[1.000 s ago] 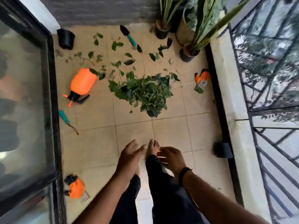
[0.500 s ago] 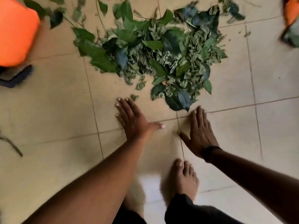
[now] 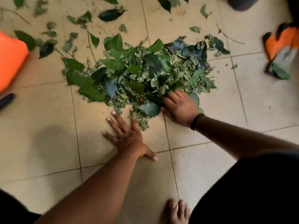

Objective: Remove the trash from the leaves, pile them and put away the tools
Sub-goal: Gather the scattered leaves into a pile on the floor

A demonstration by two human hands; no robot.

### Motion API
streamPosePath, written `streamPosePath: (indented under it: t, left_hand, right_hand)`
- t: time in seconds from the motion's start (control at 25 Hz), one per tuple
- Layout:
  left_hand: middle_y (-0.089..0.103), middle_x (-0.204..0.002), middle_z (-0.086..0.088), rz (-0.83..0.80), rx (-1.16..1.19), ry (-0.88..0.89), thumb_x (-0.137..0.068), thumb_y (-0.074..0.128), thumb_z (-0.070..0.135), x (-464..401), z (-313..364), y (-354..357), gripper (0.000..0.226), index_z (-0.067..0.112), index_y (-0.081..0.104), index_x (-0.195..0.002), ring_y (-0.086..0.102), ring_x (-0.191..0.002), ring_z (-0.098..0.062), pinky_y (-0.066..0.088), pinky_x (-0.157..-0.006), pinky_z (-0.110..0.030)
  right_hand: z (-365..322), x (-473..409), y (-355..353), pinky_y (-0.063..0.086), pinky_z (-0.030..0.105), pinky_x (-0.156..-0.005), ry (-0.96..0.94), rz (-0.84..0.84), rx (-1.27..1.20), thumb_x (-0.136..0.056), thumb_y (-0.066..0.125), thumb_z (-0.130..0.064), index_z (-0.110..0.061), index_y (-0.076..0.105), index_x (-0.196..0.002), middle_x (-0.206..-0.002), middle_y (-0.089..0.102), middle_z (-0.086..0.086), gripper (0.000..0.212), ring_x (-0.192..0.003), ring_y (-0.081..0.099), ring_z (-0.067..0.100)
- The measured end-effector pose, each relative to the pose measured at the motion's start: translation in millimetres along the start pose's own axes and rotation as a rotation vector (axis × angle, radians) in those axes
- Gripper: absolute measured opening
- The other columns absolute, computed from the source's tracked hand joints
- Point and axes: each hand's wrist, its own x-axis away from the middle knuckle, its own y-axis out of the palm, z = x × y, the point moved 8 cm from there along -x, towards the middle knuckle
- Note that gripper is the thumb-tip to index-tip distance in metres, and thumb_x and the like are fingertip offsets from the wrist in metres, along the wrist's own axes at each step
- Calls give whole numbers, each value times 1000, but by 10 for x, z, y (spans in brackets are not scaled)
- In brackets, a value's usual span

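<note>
- Half a second ago both hands lay flat on bare tile short of the pile; now the right hand [image 3: 180,108] has gone forward into the leaf pile [image 3: 140,75], while the left hand [image 3: 127,136] has stayed on the floor [image 3: 48,143].
- Right hand: palm down on the near right edge of the pile, fingertips buried among the leaves, so I cannot tell whether they grip anything. A dark band sits on that wrist.
- Left hand: fingers spread and straight, pressed flat on the tile, holding nothing; its fingertips just reach the pile's near edge.
- One main pile lies just ahead of both sets of fingers; loose leaves, too many and blurred to count, are scattered beyond it, with a few thin twigs.
- One orange sprayer [image 3: 11,60] is well left of the left fingers.
- Orange gloves [image 3: 282,52], blurred, lie well right of the right fingers; their number is unclear.
- One bare foot [image 3: 176,210] shows at the bottom.
- No writing is readable.
</note>
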Motion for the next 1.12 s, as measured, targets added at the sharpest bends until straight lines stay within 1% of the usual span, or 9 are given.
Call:
streamPosePath:
  t: [0.16, 0.24, 0.36, 0.44, 0.6, 0.76, 0.92, 1.0, 1.12]
  left_hand:
    - [-63, -122, -36, -67, -18, -39, -27, 87, 77, 22, -2, 33, 183, 19, -35, -150, -53, -121, -58, -10, -105, -82]
    - [-64, -122, -36, -71, -38, -13, -29, 86, 78, -15, -13, 79, 181, 19, -35, -149, -54, -120, -58, -11, -104, -82]
    - [-64, -123, -35, -57, -16, 27, -30, 86, 78, -34, -2, 78, 179, 19, -31, -151, -54, -120, -57, -14, -102, -82]
    - [-64, -124, -35, -51, -7, 19, -31, 86, 78, -12, -20, 62, 178, 19, -31, -152, -54, -121, -57, -13, -103, -82]
    - [-64, -123, -35, -33, -24, 18, -32, 87, 77, -25, -27, 86, 179, 18, -34, -149, -53, -121, -57, -13, -103, -82]
    - [-64, -123, -35, -30, -18, 17, -32, 87, 77, -1, -55, 67, 180, 18, -37, -147, -54, -119, -58, -15, -101, -83]
    - [-65, -116, -38, -109, -54, 11, -40, 89, 73, 41, -41, 8, 174, 19, -35, -149, -56, -114, -60, -14, -101, -83]
    - [-65, -114, -40, -200, -94, 35, -50, 90, 67, 119, -37, -83, 168, 19, -37, -148, -54, -112, -63, -10, -101, -84]
    - [-37, -152, -35, -276, -155, 129, -65, 84, 63, 363, -64, -472, 146, 19, -20, -157, -23, -141, -62, 7, -115, -75]
  right_hand:
    - [162, 160, -397, 50, 42, -64, 209, 340, -161, -98, 54, -21, -5, 67, -107, -102, 56, 17, 22, -90, 54, 32]
    - [350, 231, -503, 52, 49, -76, 356, 447, -122, -90, 57, -15, -12, 60, -118, -114, 53, 19, 29, -102, 50, 34]
    - [780, -11, -364, 32, 62, -114, 603, 169, -134, -86, 58, -16, -26, 33, -151, -159, 23, 17, 71, -144, 26, 40]
    - [824, -169, -176, 32, 60, -115, 644, -92, -198, -89, 62, -20, -36, 19, -157, -165, 13, 9, 82, -147, 22, 40]
    - [644, -367, -207, 56, 45, -97, 397, -199, -15, -93, 66, -16, -31, 51, -142, -145, 50, 5, 53, -120, 58, 30]
    - [743, -691, -827, 58, 36, -88, 512, -192, -78, -99, 60, -17, -21, 69, -120, -107, 69, 5, 24, -90, 67, 20]
    - [548, -981, -1722, 48, 27, -79, 488, -267, 23, -91, 69, -11, -18, 74, -115, -107, 70, 6, 26, -92, 61, 20]
    - [339, -1048, -2267, 51, 28, -84, 534, -274, 4, -87, 74, -12, -13, 74, -113, -107, 71, 6, 25, -101, 65, 23]
    - [191, -1023, -2929, 59, 37, -87, 673, -100, -170, -88, 74, -14, -8, 72, -113, -109, 72, 9, 26, -99, 68, 23]
